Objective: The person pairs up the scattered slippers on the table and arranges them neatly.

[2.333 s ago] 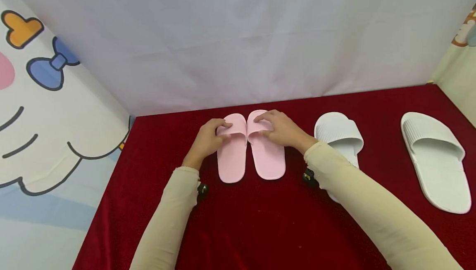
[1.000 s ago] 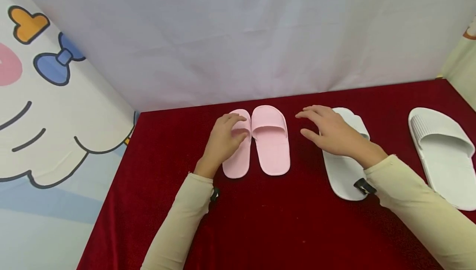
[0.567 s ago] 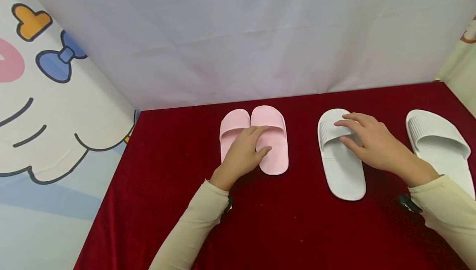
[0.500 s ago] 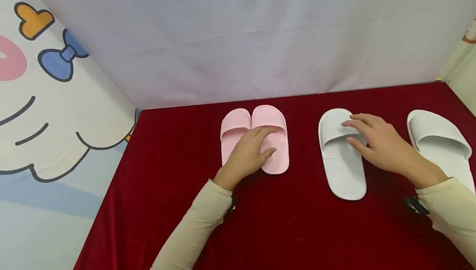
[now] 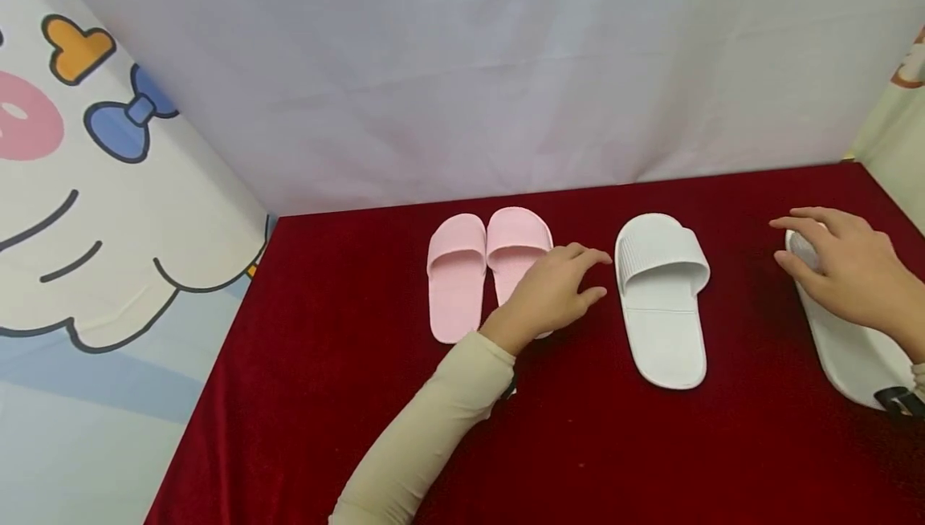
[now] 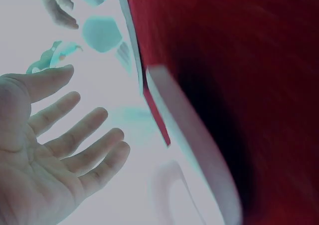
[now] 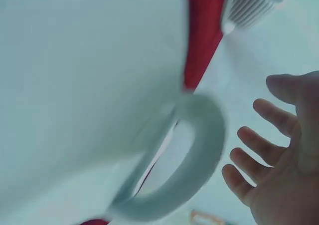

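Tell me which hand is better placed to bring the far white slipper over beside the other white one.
Right. The right hand is open over the toe of the far white slipper, while the left hand sits between the pink slippers and the nearer white slipper.

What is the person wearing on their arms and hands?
Both arms are in long, close-fitting cream sleeves that end at the wrists. The left hand and right hand are bare, with no gloves. A small black strap shows at the right wrist.
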The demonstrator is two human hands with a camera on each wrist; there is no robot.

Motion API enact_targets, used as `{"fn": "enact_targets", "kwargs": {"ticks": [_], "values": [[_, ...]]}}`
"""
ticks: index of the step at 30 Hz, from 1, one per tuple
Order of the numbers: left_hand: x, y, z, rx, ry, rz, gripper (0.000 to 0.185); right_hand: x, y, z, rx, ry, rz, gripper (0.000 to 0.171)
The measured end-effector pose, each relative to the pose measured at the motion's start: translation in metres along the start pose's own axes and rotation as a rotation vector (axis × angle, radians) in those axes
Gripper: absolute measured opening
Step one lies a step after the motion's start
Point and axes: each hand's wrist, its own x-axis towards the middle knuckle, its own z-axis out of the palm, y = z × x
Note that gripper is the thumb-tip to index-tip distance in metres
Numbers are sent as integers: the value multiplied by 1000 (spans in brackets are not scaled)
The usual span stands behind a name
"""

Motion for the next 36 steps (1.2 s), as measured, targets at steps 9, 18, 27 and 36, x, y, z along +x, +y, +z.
{"fn": "enact_targets", "kwargs": {"ticks": [9,18,27,36], "values": [[34,28,23,52,-54,-37,47,-20,42,6,-8,-103,122,41],[58,34,34,33,-51,-96,51,-25,67,10,91,-105,74,45],[69,39,41,-3,-80,-89,48,-36,83,14,234,-48,35,46],[65,43,40,-1,-107,-60,43,-44,78,10,227,-110,32,50]]}}
